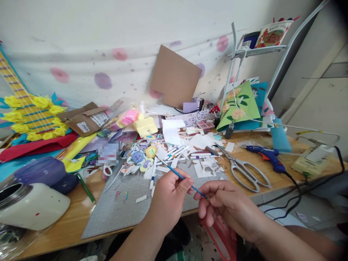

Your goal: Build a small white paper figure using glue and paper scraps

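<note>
A thin blue stick (174, 170), perhaps a fine brush, slants between my hands above the table's front edge. My left hand (172, 195) is closed around its middle, with the pale end pointing up and left over paper scraps. The fingers of my right hand (223, 203) pinch its lower right end; the very tip is hidden by the fingers. Beneath lies a grey cutting mat (116, 210) with a small white strip (141, 198) on it. Marker pens and cut paper pieces (146, 165) are heaped beyond my hands.
Large scissors (244, 170) and a blue glue gun (266, 156) with its cable lie to the right. A cream bottle (35, 206) and a green pen (86, 188) are at the left. Behind are a cardboard box (85, 117), a brown board (175, 78) and a white rack (233, 69).
</note>
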Motion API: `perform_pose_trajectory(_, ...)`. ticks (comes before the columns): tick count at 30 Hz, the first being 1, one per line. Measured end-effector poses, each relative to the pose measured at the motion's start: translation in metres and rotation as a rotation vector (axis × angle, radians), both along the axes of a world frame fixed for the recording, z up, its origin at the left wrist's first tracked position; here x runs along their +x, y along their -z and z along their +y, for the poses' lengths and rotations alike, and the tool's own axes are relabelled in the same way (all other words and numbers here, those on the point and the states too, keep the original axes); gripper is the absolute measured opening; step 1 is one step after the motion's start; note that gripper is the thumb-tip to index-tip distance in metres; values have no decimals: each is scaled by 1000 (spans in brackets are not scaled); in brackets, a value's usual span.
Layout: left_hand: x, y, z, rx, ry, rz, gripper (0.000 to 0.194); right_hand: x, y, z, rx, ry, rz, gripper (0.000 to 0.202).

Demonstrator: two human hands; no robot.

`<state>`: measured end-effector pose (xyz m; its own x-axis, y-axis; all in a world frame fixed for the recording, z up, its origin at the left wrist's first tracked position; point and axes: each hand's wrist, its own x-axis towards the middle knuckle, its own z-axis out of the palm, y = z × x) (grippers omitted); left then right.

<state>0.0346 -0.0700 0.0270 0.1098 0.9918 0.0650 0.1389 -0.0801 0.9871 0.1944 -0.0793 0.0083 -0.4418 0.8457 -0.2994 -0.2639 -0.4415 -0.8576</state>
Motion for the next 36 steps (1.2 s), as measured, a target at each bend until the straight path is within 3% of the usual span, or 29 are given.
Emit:
perform_pose_trajectory(8, -2, 0, -1, 49, 94, 120, 15, -4, 1, 3, 22, 27, -161, 15)
perform_pose_trajectory(18, -4, -4, -3, 40, 123, 131, 13, 0, 0, 2, 55, 21, -140, 20)
perform_pose_trajectory(22, -3, -1, -2, 44, 98, 127, 13, 1, -1, 2, 73, 20, -125, 19)
perform_pose_trajectory(29, 3, -1, -4, 22, -8, 52, 12, 1, -1, 0, 238, -14, -377, 23)
perform_pose_trajectory(36, 2, 0, -2, -11, -8, -21, 15, 4, 0, -2, 189, -18, -223, 25)
